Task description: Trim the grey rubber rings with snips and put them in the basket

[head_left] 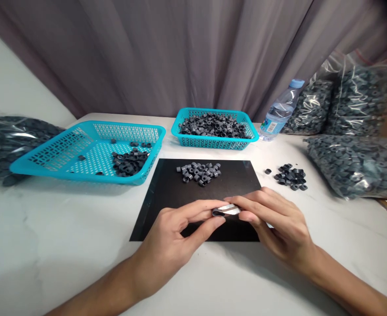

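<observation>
My left hand [175,235] pinches a small grey ring [217,213] between thumb and forefinger, over the near edge of a black mat [167,193]. My right hand [274,224] meets it from the right, its fingers closed on a small silvery flat tool [230,210] that touches the ring. A heap of grey rings [200,172] lies at the far side of the mat. What the tool is exactly I cannot tell.
A turquoise basket [48,153] at the left holds some dark rings [129,161]. A second turquoise basket [215,140] behind the mat is full of grey rings. A small dark pile [292,177], a water bottle [281,110] and clear bags of parts [354,164] lie to the right; another bag [5,145] at far left.
</observation>
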Action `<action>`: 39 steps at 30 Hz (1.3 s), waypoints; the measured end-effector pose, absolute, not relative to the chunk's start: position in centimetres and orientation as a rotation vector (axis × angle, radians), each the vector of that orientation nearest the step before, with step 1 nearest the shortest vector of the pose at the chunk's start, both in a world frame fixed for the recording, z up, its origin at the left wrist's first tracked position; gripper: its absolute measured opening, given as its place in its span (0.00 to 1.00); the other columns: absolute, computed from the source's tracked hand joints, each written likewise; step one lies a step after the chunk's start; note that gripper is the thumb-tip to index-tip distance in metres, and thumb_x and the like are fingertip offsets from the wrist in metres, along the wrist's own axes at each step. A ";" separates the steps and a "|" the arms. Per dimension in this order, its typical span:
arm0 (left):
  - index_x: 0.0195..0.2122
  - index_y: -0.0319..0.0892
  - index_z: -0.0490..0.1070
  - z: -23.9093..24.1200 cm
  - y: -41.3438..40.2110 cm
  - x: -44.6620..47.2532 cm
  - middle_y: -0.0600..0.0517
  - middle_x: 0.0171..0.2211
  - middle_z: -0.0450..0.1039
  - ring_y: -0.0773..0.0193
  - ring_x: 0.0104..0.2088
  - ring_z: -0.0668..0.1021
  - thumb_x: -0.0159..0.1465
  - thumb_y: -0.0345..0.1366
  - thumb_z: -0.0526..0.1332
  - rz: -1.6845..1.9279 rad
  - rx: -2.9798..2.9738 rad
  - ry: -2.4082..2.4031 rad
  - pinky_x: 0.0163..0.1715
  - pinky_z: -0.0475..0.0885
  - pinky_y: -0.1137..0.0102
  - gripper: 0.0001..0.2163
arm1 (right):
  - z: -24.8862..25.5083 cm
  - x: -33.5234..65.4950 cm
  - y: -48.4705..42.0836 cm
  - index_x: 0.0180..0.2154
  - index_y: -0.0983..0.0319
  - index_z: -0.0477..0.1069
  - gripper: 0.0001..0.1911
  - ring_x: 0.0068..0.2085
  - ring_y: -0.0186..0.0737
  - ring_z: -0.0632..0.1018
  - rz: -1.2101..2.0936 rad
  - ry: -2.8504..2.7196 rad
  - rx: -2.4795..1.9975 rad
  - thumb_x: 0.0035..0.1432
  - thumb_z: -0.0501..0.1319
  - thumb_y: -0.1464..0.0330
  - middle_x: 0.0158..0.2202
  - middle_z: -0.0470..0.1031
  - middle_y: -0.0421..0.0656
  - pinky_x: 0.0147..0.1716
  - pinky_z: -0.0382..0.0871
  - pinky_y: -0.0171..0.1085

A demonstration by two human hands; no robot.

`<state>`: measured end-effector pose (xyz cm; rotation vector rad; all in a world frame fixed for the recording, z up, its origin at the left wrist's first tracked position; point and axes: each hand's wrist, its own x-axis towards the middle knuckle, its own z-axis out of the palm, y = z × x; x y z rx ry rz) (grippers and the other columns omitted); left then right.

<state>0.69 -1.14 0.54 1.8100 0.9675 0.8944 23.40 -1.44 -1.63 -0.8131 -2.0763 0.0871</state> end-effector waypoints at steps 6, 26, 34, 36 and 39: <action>0.52 0.52 0.79 0.5 -1.1 0.6 0.62 0.46 0.86 0.67 0.44 0.87 0.69 0.32 0.66 0.938 1.922 0.961 0.46 0.78 0.83 0.13 | -1.4 23.6 -1.4 0.54 0.68 0.73 0.13 0.32 0.38 0.71 0.051 -2.096 -0.792 0.72 0.57 0.72 0.37 0.79 0.48 0.31 0.64 0.39; 0.65 0.53 0.70 -0.4 -0.5 0.0 0.60 0.52 0.83 0.69 0.46 0.86 0.68 0.25 0.64 1.039 2.155 0.789 0.51 0.78 0.83 0.25 | -1.1 22.1 -2.7 0.53 0.69 0.75 0.13 0.26 0.33 0.67 0.012 -2.035 -0.819 0.69 0.61 0.72 0.26 0.67 0.39 0.24 0.62 0.34; 0.67 0.54 0.67 -0.6 -0.6 0.1 0.58 0.57 0.80 0.64 0.52 0.84 0.69 0.25 0.63 0.925 2.180 0.781 0.57 0.76 0.75 0.27 | -1.7 21.5 -3.1 0.50 0.68 0.76 0.12 0.25 0.34 0.68 0.001 -2.003 -0.781 0.69 0.57 0.75 0.25 0.68 0.39 0.25 0.62 0.34; 0.66 0.53 0.69 -0.5 -0.7 0.1 0.56 0.57 0.80 0.63 0.51 0.85 0.68 0.27 0.65 0.927 2.161 0.784 0.56 0.77 0.75 0.26 | -1.4 21.6 -3.1 0.48 0.67 0.76 0.12 0.25 0.33 0.68 -0.022 -2.012 -0.781 0.70 0.56 0.76 0.25 0.69 0.39 0.24 0.63 0.34; 0.62 0.49 0.74 0.0 -0.9 0.2 0.53 0.53 0.83 0.61 0.48 0.86 0.66 0.29 0.68 0.910 2.073 0.768 0.53 0.79 0.74 0.23 | -1.2 21.7 -3.0 0.47 0.66 0.76 0.12 0.24 0.33 0.70 -0.053 -2.011 -0.759 0.70 0.54 0.76 0.24 0.70 0.39 0.23 0.63 0.34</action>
